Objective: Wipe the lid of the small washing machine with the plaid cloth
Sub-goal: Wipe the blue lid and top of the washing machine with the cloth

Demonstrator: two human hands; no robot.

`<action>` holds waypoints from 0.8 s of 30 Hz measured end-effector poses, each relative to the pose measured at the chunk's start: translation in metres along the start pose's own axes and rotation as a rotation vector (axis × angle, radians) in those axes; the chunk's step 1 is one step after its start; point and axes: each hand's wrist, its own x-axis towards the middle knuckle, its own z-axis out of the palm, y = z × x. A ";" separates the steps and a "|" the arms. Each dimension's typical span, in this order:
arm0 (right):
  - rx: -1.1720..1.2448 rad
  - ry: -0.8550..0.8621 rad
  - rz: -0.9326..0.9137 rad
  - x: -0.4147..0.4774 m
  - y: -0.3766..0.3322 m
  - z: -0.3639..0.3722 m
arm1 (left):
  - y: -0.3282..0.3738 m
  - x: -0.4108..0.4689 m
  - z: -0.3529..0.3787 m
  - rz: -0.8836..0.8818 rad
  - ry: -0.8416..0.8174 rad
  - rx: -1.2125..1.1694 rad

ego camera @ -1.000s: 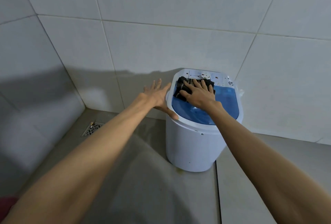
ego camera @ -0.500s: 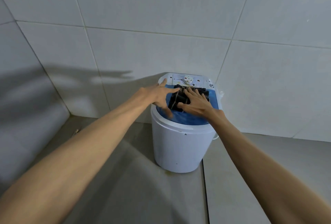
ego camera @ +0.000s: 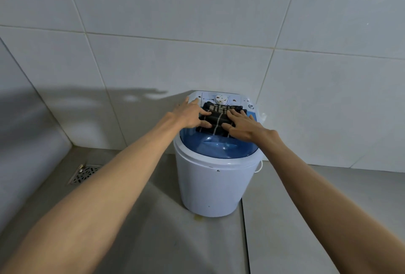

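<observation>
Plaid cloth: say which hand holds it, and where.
Neither grips it. The left hand presses the plaid cloth at its left edge and the right hand its right side, flat on the blue lid.

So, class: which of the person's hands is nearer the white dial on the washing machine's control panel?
Left. The left hand has fingertips on the panel beside the white dial; the right hand lies lower, on the plaid cloth.

A dark plaid cloth with seemingly tan stripes, translucent blue lid, white washing machine.
</observation>
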 end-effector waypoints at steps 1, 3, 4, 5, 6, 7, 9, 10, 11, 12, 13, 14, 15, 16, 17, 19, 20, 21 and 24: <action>0.009 -0.006 0.009 0.005 0.000 -0.002 | -0.002 0.005 -0.001 0.000 0.008 0.003; 0.027 -0.013 0.030 0.015 0.001 -0.006 | -0.005 0.016 -0.002 -0.005 0.026 -0.004; 0.032 -0.017 0.039 0.019 0.002 -0.007 | -0.006 0.021 -0.003 -0.005 0.038 -0.009; 0.033 -0.017 0.043 0.023 0.002 -0.009 | -0.007 0.027 -0.004 -0.001 0.052 -0.012; 0.035 -0.017 0.046 0.026 0.003 -0.009 | -0.007 0.032 -0.006 0.002 0.065 -0.010; 0.038 -0.015 0.047 0.029 0.004 -0.010 | -0.006 0.035 -0.006 0.005 0.076 -0.005; 0.049 -0.004 0.047 0.033 0.004 -0.011 | -0.006 0.042 -0.005 0.008 0.100 -0.010; 0.055 0.005 0.050 0.034 0.004 -0.011 | -0.006 0.045 -0.004 0.008 0.115 -0.019; 0.059 0.011 0.052 0.035 0.004 -0.012 | -0.005 0.046 -0.004 0.006 0.132 -0.029; 0.058 0.013 0.052 0.034 0.003 -0.012 | -0.004 0.046 -0.004 0.007 0.146 -0.033; 0.058 0.012 0.053 0.033 0.003 -0.013 | -0.002 0.046 -0.005 0.011 0.151 -0.028; 0.058 0.007 0.051 0.031 0.003 -0.012 | -0.001 0.045 -0.006 0.016 0.148 -0.024; 0.057 0.005 0.051 0.029 0.003 -0.011 | 0.001 0.043 -0.007 0.018 0.147 -0.023; 0.059 0.010 0.055 0.026 0.002 -0.010 | 0.003 0.042 -0.006 0.020 0.154 -0.023; 0.064 0.016 0.062 0.024 0.001 -0.009 | 0.005 0.040 -0.005 0.020 0.168 -0.024; 0.079 0.020 0.067 0.019 -0.002 -0.008 | 0.009 0.036 -0.002 0.016 0.216 -0.031; 0.085 0.013 0.062 0.016 -0.004 -0.008 | 0.011 0.033 -0.001 0.013 0.234 -0.037; 0.098 0.003 0.054 0.013 -0.004 -0.009 | 0.013 0.030 -0.002 0.017 0.243 -0.038; 0.163 -0.001 0.024 0.002 -0.002 -0.020 | 0.017 0.023 -0.009 0.046 0.242 -0.015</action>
